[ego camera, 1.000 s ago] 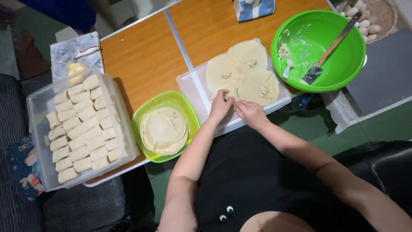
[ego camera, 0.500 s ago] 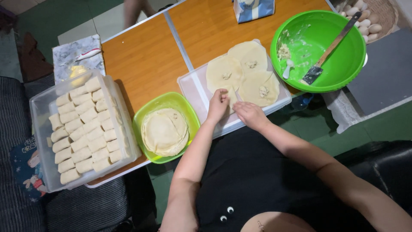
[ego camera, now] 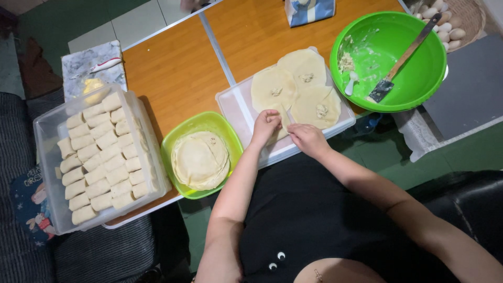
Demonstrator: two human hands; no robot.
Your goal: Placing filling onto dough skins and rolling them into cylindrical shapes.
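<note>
Fingers of the left hand curl into a narrow grip pinching the near edge of a wrapper on the white tray. Just beside it, the right hand presses bent fingertips on the same wrapper's edge; whether it pinches or only holds the dough down I cannot tell. This wrapper is pale, thin and mostly hidden under both hands.

Beyond the hands on the tray lie three more round wrappers, overlapping one another, each with a small dab of filling at its centre. They cover most of the tray; bare tray shows only along its left side and near rim, which hangs over the counter edge.

Left of the tray, touching it, a square green dish holds a stack of plain wrappers. Farther left, a clear box is packed with rows of finished rolls. Right of the tray sits a round green bowl with smears of filling, a spatula and a small white spoon.
</note>
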